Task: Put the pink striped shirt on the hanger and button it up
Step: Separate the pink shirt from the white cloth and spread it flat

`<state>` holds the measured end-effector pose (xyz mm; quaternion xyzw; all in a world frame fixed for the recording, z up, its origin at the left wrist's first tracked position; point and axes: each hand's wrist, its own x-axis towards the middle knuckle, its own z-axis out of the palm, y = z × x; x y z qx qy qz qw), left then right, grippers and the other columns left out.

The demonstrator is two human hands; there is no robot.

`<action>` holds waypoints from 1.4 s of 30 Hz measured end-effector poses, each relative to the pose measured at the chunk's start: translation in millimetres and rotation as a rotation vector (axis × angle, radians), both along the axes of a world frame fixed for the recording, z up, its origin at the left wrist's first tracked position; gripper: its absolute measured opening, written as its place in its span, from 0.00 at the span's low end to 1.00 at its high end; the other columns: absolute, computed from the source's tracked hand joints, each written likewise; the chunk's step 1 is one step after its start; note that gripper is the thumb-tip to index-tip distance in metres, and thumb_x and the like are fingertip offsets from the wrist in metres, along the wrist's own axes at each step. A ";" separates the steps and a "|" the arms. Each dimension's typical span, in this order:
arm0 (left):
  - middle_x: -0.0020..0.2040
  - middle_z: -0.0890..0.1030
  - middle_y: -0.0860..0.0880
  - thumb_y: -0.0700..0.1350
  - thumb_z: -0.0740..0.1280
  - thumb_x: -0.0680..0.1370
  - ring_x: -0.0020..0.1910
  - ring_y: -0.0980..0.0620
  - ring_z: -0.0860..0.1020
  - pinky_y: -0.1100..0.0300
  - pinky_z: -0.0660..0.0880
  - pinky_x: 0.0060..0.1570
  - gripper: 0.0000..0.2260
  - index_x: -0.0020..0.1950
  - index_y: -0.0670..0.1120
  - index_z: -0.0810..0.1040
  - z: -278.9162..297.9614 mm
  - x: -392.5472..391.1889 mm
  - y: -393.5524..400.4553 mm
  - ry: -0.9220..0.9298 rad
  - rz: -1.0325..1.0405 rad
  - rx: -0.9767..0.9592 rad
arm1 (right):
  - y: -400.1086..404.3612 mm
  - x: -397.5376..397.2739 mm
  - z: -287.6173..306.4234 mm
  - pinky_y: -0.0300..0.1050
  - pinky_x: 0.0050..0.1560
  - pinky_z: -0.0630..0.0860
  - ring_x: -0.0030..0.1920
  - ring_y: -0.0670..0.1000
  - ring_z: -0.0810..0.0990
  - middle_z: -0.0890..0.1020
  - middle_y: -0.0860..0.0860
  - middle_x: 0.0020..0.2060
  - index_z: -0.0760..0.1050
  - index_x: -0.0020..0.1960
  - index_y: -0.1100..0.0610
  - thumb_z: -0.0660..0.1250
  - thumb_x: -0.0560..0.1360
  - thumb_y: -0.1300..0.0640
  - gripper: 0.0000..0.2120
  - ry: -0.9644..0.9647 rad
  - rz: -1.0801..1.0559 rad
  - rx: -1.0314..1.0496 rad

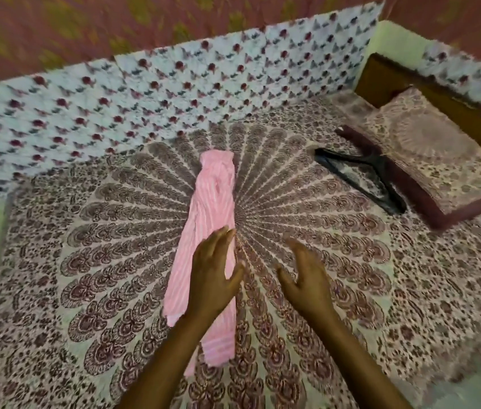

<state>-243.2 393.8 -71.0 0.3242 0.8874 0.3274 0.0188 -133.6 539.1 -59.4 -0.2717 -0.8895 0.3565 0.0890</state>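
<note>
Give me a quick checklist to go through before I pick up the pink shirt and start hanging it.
1. Pink striped shirt within reach on the bedspread: ok.
2. Shirt spread open for the hanger: not ok, it lies bunched in a long strip.
3. Black hanger in sight, free of the shirt: ok, it lies by the pillow.
4. Left hand over the shirt, open: ok.
5. Right hand empty: ok.
6. Buttons undone: cannot tell.

Whole frame motion-blurred. Left hand (pixel 214 271) and forearm cover part of the pink shirt (pixel 208 208); buttons and collar unreadable. Hanger (pixel 360 180) smeared, hook lost against pillow (pixel 437 160). Both forearms cut off at bottom edge.
</note>
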 end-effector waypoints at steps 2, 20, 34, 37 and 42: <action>0.70 0.69 0.48 0.55 0.57 0.73 0.69 0.49 0.65 0.55 0.60 0.69 0.26 0.70 0.47 0.67 -6.0 -28.7 9.3 0.003 0.042 -0.015 | 16.3 -35.9 -8.1 0.55 0.68 0.65 0.68 0.54 0.67 0.69 0.53 0.69 0.60 0.72 0.53 0.58 0.76 0.47 0.27 0.001 0.047 0.009; 0.59 0.79 0.42 0.50 0.57 0.70 0.57 0.43 0.77 0.54 0.71 0.58 0.22 0.60 0.42 0.77 -148.3 -345.0 74.4 -0.113 0.354 -0.079 | 90.7 -393.9 -169.5 0.46 0.59 0.70 0.62 0.58 0.74 0.75 0.57 0.63 0.68 0.67 0.60 0.59 0.72 0.52 0.25 -0.010 0.269 -0.112; 0.60 0.79 0.43 0.42 0.65 0.74 0.55 0.42 0.78 0.52 0.73 0.56 0.15 0.61 0.48 0.76 -260.3 -455.8 108.7 -0.304 0.433 -0.133 | 111.0 -503.9 -250.1 0.51 0.41 0.76 0.40 0.58 0.79 0.80 0.55 0.37 0.61 0.68 0.57 0.63 0.70 0.66 0.27 -0.052 0.024 -0.209; 0.58 0.81 0.45 0.47 0.63 0.73 0.56 0.44 0.79 0.53 0.74 0.58 0.15 0.59 0.48 0.78 -269.8 -455.9 122.3 -0.377 0.449 -0.071 | 154.4 -482.2 -237.7 0.47 0.40 0.72 0.41 0.53 0.75 0.73 0.45 0.35 0.70 0.61 0.57 0.59 0.74 0.65 0.16 0.178 -0.308 -0.333; 0.59 0.80 0.43 0.50 0.59 0.70 0.57 0.41 0.78 0.50 0.74 0.57 0.22 0.63 0.48 0.75 -273.7 -452.8 152.5 -0.387 0.341 -0.192 | 216.7 -447.2 -252.3 0.49 0.50 0.70 0.55 0.62 0.75 0.77 0.62 0.52 0.65 0.62 0.62 0.55 0.78 0.53 0.17 -0.089 -0.617 -0.153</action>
